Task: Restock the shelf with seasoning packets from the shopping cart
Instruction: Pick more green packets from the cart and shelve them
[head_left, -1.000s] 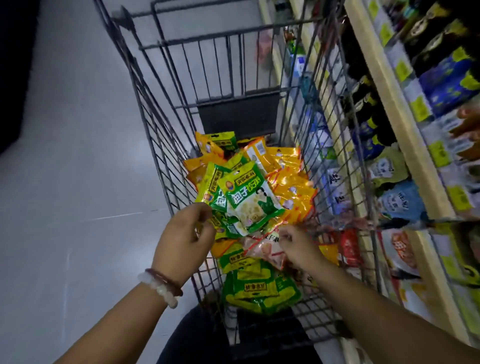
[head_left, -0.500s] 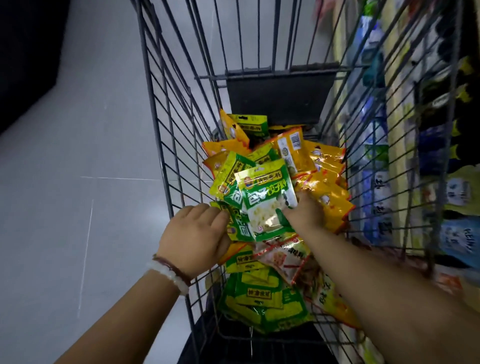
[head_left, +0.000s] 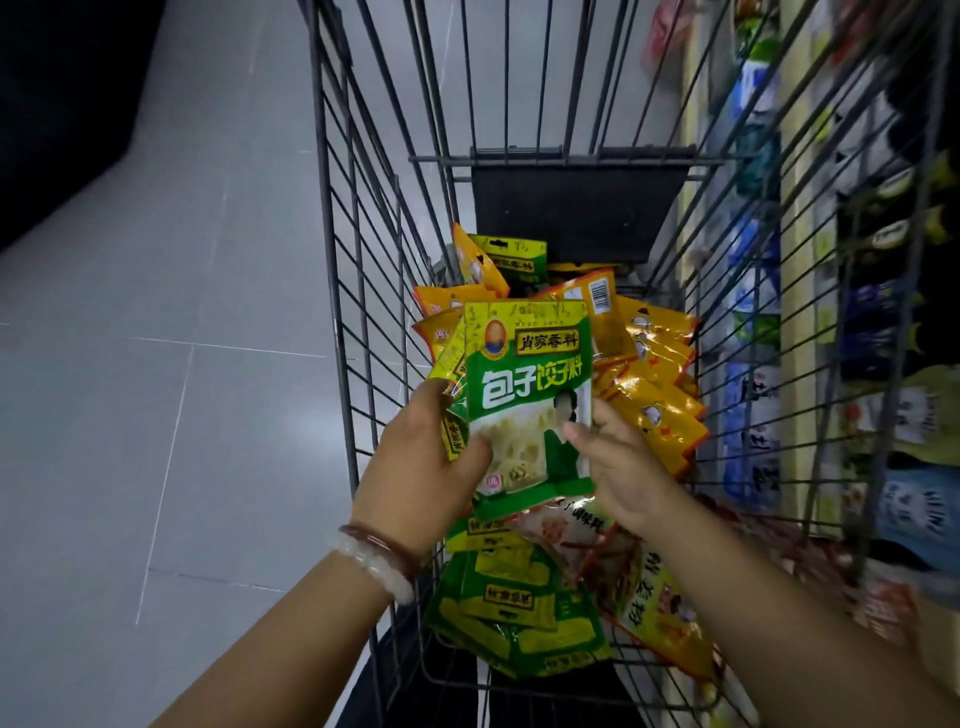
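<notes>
Floor: grey tiled floor (head_left: 156, 415) fills the left of the frame; nothing of the task lies there.
Left hand: your left hand (head_left: 421, 478), wrist ringed by a white bead bracelet (head_left: 376, 566), sits at centre-left with fingers curled round the left edge of a small fanned stack of packets, so several can come out at once.
Held packet: the green-and-yellow glossy plastic seasoning packet (head_left: 527, 400) faces you upright at centre frame, label readable, raised above the pile.
Right hand: your right hand (head_left: 618, 467) pinches the packet's right edge, thumb on the front, fingers behind, likely to steady and square the stack.
Cart: the dark wire shopping cart (head_left: 363, 260) frames the centre; its load of orange foil packets (head_left: 654, 405) and green packets (head_left: 519, 618) remains inside.
Shelf: the blurred store shelf (head_left: 795, 312) runs down the right edge, beyond the cart's wire side, within reach for restocking.
</notes>
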